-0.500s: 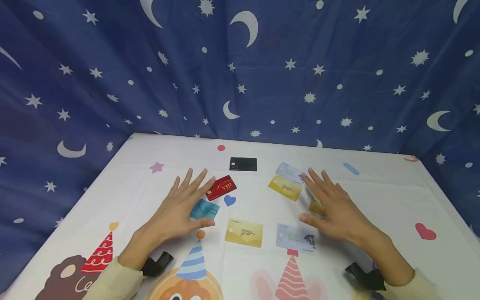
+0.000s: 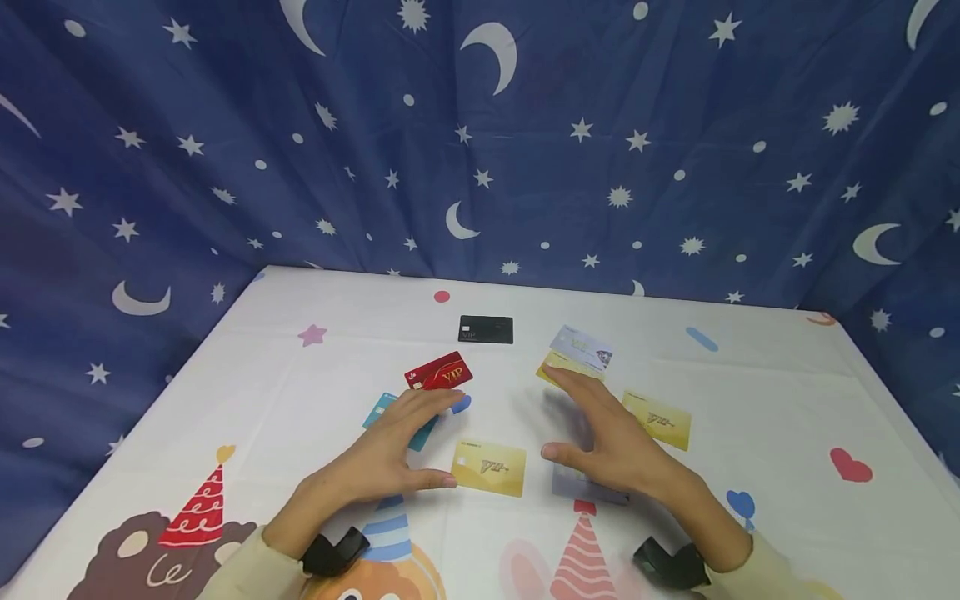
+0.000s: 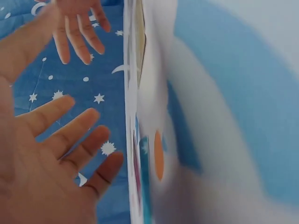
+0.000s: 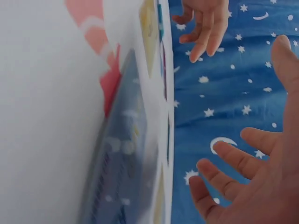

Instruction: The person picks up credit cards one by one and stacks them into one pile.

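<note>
Both hands are held above the table with nothing in their grasp. My left hand [image 2: 386, 454] hovers with fingers extended over a teal card [image 2: 380, 407] and just in front of a red VIP card [image 2: 440, 371]. Its thumb is near the left edge of a gold card [image 2: 489, 468]. My right hand [image 2: 615, 437], fingers spread from the thumb, is above a silver card [image 2: 590, 486] and partly hides it. Its fingertips overlap another gold card [image 2: 572, 367] in the head view. The wrist views show the left fingers [image 3: 79, 135] and right fingers [image 4: 233, 163] apart and holding nothing.
A black card [image 2: 486, 329] lies at the back middle. Behind the right fingertips, a second silver card [image 2: 582, 346] touches or overlaps a gold one. One more gold card [image 2: 658, 421] lies right of the right hand. A blue star-patterned curtain [image 2: 480, 150] hangs behind the white printed tablecloth [image 2: 750, 400].
Both hands have moved inward and nearer the front edge. The right hand has uncovered the rightmost gold card and now covers part of the front silver card.
</note>
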Demonstrator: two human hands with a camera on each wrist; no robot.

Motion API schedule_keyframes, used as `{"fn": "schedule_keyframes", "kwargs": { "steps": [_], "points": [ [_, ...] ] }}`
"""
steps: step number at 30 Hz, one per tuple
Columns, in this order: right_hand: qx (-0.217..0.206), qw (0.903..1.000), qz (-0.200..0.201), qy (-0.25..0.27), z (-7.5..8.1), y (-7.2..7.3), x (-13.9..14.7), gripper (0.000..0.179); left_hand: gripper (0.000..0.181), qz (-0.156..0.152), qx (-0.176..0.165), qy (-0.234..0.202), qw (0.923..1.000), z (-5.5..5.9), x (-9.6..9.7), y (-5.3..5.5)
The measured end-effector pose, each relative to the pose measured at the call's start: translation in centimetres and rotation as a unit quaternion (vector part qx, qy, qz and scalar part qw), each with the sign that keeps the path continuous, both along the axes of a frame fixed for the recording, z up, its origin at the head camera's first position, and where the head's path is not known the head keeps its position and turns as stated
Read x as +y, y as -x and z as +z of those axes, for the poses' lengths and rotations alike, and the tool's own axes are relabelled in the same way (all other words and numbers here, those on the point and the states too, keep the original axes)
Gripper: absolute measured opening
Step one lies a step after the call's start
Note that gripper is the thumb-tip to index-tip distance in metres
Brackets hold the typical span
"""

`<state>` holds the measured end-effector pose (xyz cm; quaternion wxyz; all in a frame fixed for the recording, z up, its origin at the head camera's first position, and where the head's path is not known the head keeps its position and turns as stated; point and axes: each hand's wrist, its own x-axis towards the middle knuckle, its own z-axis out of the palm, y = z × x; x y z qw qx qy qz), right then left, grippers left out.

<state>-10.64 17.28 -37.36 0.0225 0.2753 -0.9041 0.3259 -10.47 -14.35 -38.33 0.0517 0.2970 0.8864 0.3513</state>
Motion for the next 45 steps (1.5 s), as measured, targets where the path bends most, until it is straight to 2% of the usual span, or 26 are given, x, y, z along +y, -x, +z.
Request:
{"fn": "schedule_keyframes", "kwargs": {
  "steps": [5, 8, 14, 21, 23, 30, 45],
  "points": [
    [-0.036, 0.9989, 0.006, 0.030, -0.9, -0.3, -1.1, 0.085, 0.083, -0.022, -0.057, -0.025, 0.9979, -0.9, 0.1, 0.1],
    [-0.061, 0.9977, 0.011, 0.029, -1.4, -0.5, -1.6, 0.085, 0.078, -0.030, -0.065, -0.021, 0.9972, -1.5, 0.3, 0.2],
    [-0.088, 0.9955, 0.011, 0.035, -2.5, -0.7, -2.0, 0.080, 0.069, -0.043, -0.042, -0.012, 0.9981, -2.3, 0.8, 0.4],
    [-0.073, 0.9970, 0.018, 0.018, -3.8, -1.2, -2.5, 0.075, 0.067, -0.029, -0.011, -0.004, 0.9995, -3.0, 0.9, 0.6],
    [-0.062, 0.9979, 0.013, 0.016, -3.8, -1.2, -2.6, 0.072, 0.068, -0.028, 0.001, -0.005, 0.9996, -3.0, 1.0, 0.7],
    [-0.026, 0.9995, 0.002, 0.017, -4.1, -1.3, -3.0, 0.064, 0.067, -0.018, 0.008, 0.000, 0.9998, -3.1, 1.2, 0.8],
    [-0.059, 0.9981, 0.014, 0.010, -3.7, -1.7, -3.9, 0.056, 0.067, -0.011, 0.022, 0.012, 0.9996, -3.0, 1.1, 0.5]
  ]
}}
